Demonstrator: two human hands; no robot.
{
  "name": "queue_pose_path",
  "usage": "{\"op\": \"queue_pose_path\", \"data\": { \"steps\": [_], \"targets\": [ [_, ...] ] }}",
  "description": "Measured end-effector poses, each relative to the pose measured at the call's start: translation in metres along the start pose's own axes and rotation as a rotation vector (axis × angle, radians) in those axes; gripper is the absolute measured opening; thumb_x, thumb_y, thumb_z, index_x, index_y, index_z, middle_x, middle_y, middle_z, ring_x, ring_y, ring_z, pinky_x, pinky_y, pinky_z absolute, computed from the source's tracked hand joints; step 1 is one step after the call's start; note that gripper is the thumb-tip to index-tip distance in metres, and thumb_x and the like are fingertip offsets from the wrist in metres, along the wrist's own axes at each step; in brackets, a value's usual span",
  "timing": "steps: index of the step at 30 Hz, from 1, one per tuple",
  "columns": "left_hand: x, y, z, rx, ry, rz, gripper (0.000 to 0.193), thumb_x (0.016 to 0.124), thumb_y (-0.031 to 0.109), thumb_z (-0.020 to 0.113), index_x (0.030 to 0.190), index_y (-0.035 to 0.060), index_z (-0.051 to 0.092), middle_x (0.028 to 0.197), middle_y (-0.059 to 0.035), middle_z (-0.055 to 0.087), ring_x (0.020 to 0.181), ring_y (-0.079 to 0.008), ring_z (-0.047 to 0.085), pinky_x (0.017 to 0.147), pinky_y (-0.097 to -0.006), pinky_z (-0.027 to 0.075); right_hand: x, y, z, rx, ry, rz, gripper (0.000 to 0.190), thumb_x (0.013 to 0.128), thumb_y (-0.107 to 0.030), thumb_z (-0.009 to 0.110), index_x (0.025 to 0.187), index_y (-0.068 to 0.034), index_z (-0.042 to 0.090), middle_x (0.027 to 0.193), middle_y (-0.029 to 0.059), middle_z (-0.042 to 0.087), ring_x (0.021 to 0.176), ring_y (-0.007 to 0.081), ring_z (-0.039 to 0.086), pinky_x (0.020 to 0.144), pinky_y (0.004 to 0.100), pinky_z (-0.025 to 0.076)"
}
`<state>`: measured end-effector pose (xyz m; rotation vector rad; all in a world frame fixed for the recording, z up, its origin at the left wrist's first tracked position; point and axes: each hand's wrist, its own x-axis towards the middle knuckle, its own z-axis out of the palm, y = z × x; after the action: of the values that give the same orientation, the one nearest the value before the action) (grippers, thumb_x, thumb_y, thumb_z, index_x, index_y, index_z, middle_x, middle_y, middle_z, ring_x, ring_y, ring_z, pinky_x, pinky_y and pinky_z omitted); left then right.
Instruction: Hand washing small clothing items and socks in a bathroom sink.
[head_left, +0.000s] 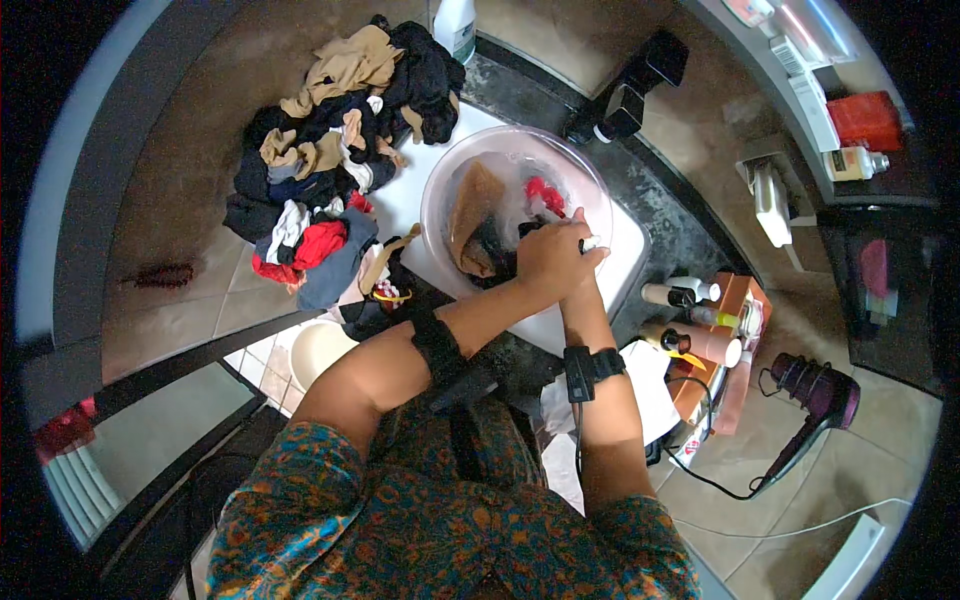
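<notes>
My hands are pressed together over a round, translucent pink plastic basin (429, 202) holding cloudy water. A small piece of white cloth (589, 243) shows between them, gripped by both. My left hand (553, 251) lies on top and covers much of my right hand (589, 271). Black cloth (531, 227) shows beside the left hand; whether it joins the white piece I cannot tell. In the water are a tan cloth (476, 206), a red cloth (545, 196) and more dark cloth, partly hidden by the left forearm. The basin rests on a white sink (628, 244).
A heap of mixed clothes (307, 225) lies left of the basin. Behind stand a white bottle (454, 30) and a black faucet (626, 105). Several bottles (694, 341) sit to the right, near a hair dryer (810, 405) on the wall. A pale bucket (319, 351) stands below left.
</notes>
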<state>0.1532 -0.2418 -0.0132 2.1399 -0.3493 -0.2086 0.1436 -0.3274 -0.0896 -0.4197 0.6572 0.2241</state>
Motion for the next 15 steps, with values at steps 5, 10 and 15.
{"op": "queue_pose_path", "data": {
  "steps": [5, 10, 15],
  "targets": [
    [0.015, -0.008, 0.003, 0.065, 0.063, -0.074, 0.041, 0.078, 0.045, 0.063, 0.087, 0.0057, 0.069, 0.078, -0.0208, 0.065, 0.074, -0.0367, 0.064, 0.071, -0.0443, 0.050, 0.001, 0.004, -0.002, -0.057, 0.065, -0.112, 0.046, 0.092, -0.038, 0.052, 0.125, -0.005, 0.050, 0.120, 0.0125, 0.056, 0.111, 0.0237, 0.053, 0.097, 0.0377, 0.042],
    [0.044, -0.055, -0.007, 0.136, 0.201, -0.187, 0.041, 0.079, 0.041, 0.061, 0.082, 0.0010, 0.068, 0.078, -0.0226, 0.065, 0.082, -0.0395, 0.063, 0.083, -0.0456, 0.047, -0.005, 0.010, 0.017, -0.336, 0.128, -0.275, 0.047, 0.092, -0.039, 0.052, 0.124, -0.004, 0.050, 0.116, 0.0126, 0.058, 0.106, 0.0222, 0.055, 0.092, 0.0359, 0.044],
    [0.039, -0.099, -0.014, 0.539, 0.412, 0.206, 0.030, 0.078, 0.030, 0.061, 0.095, 0.0050, 0.066, 0.098, -0.0235, 0.063, 0.097, -0.0356, 0.060, 0.085, -0.0449, 0.047, 0.010, -0.014, 0.001, -1.243, 0.167, -0.623, 0.031, 0.087, -0.029, 0.062, 0.108, -0.005, 0.062, 0.104, 0.0131, 0.060, 0.093, 0.0227, 0.057, 0.081, 0.0326, 0.046]
  ]
}}
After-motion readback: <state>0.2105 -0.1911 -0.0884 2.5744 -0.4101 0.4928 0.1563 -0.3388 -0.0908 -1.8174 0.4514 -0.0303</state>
